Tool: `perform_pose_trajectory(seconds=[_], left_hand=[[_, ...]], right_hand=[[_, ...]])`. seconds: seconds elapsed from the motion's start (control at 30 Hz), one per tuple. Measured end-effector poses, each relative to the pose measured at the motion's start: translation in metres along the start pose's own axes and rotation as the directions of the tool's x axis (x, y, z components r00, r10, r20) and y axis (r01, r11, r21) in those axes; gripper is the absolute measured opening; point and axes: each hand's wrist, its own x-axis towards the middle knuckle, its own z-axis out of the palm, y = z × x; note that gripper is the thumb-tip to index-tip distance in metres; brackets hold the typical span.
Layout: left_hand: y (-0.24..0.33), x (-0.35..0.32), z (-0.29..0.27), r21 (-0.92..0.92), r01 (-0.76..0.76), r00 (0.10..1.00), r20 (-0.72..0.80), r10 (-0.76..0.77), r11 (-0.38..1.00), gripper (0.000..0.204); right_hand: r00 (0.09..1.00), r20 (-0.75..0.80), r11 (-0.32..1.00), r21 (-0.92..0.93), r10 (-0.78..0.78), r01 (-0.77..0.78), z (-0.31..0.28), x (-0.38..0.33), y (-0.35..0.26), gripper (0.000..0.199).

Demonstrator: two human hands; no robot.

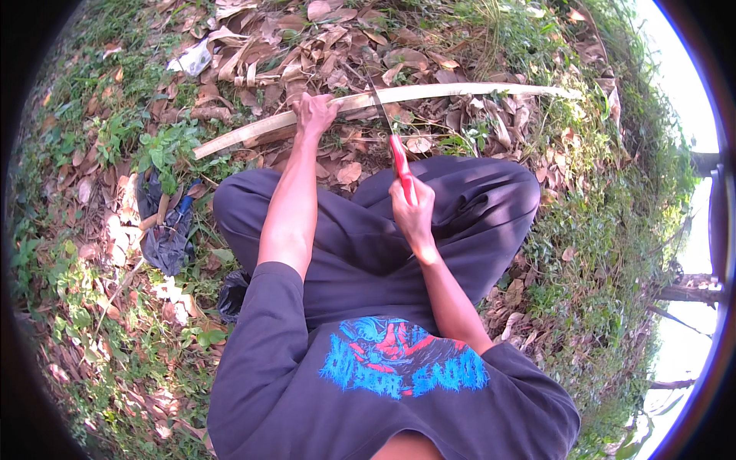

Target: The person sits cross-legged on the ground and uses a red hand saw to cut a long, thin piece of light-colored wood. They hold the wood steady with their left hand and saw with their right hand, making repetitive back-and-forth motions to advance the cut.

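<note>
Gripping a long pale stick [429, 93], the left hand [314, 113] has its fingers closed around it, pressing it down on the dry leaves [307, 46]. The stick runs from side to side, far past the hand both ways. The right hand [412, 208] is closed around the red handle of a knife [392, 142], nearer the body than the stick. The dark blade points away from the body and crosses the stick just to the right of the left hand. Whether the blade is cutting in or only touching is hard to see. A dark cloth [165, 230] lies on the ground left of the knees.
</note>
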Motion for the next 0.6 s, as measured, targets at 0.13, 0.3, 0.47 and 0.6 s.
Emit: perform_pose_trajectory(seconds=[0.13, 0.3, 0.47, 0.6], left_hand=[[-0.003, 0.009, 0.009, 0.044, -0.044, 0.998, 0.045, 0.042, 0.998, 0.042], [-0.022, 0.017, 0.015, 0.092, -0.038, 0.999, -0.004, 0.039, 0.995, 0.045], [-0.008, 0.012, 0.005, 0.059, -0.033, 0.998, 0.047, 0.030, 0.998, 0.046], [0.001, 0.012, 0.000, 0.059, -0.016, 0.997, 0.079, 0.011, 0.998, 0.044]], right_hand=[[0.999, -0.045, 0.993, -0.114, -0.026, 0.021, 0.022, 0.059, -0.008, 0.018], [0.996, -0.038, 0.997, -0.009, -0.076, 0.075, 0.009, 0.003, -0.023, 0.015], [0.997, -0.071, 0.998, 0.042, -0.033, 0.036, -0.020, -0.010, -0.035, 0.014], [0.994, -0.085, 0.996, -0.045, -0.075, 0.071, 0.001, 0.051, -0.006, 0.018]])
